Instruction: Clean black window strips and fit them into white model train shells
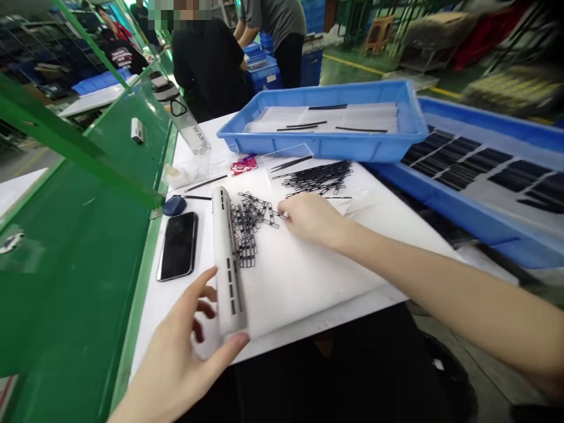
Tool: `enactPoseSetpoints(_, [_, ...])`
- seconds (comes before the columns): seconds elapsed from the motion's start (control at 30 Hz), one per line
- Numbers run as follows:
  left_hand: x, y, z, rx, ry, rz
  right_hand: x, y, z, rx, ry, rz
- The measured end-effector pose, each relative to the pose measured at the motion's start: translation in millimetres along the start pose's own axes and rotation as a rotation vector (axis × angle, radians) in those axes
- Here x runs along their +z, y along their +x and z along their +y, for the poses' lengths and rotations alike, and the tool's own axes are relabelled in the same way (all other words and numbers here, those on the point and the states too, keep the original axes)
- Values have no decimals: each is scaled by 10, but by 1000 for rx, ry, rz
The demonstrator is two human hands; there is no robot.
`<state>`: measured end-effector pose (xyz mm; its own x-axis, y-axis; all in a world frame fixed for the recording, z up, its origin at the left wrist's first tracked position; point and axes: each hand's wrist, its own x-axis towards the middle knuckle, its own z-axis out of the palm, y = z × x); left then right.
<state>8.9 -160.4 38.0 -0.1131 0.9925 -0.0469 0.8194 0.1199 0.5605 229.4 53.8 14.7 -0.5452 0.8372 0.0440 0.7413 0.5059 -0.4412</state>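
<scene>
On the white board, the right hand, fingers together, touches black clips (many left); the left hand, fingers apart, curves by a white bar.

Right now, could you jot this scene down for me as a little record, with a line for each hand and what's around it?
Left hand: fingers spread, thumb against the lower end of a white slotted bar
Right hand: fingertips at the edge of a pile of small black frames
Beside the work: second black pile; black smartphone
Containers: blue plastic tray holding thin black strips
Surface: white sheet
Others: a person in black standing beyond the table
</scene>
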Motion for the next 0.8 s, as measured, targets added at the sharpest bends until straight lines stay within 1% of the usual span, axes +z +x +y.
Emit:
enactPoseSetpoints(0.07, [72,78,59,-118,-131,-83,-22,-67,53,13,83,59])
enactPoseSetpoints(0.1, [90,106,74,-176,-201,-102,-41,-118,84,20,127,90])
enactPoseSetpoints(0.17, [91,131,66,-257,-327,-105,-91,-252,141,30,210,148])
enactPoseSetpoints(0.23, [65,124,17,-287,-434,-77,-150,-420,184,44,343,192])
enactPoseSetpoints(0.27, [47,112,-17,-292,-473,-56,-180,-509,200,56,438,194])
enactPoseSetpoints(0.33, [6,76,-88,-293,-524,-7,-234,-681,223,87,632,165])
enactPoseSetpoints(0.4, [-42,22,-144,-295,-552,69,-276,-828,239,96,745,125])
enactPoseSetpoints(0.5, [-117,-85,-174,-249,-602,197,-323,-990,256,108,787,139])
enactPoseSetpoints(0.6, [-164,-198,-148,-151,-635,299,-375,-1097,269,128,805,147])
enactPoseSetpoints(0.7, [-165,-292,-110,-62,-649,334,-438,-1163,283,124,806,182])
enactPoseSetpoints(0.8, [-166,-340,-100,-44,-670,303,-463,-1185,282,126,821,229])
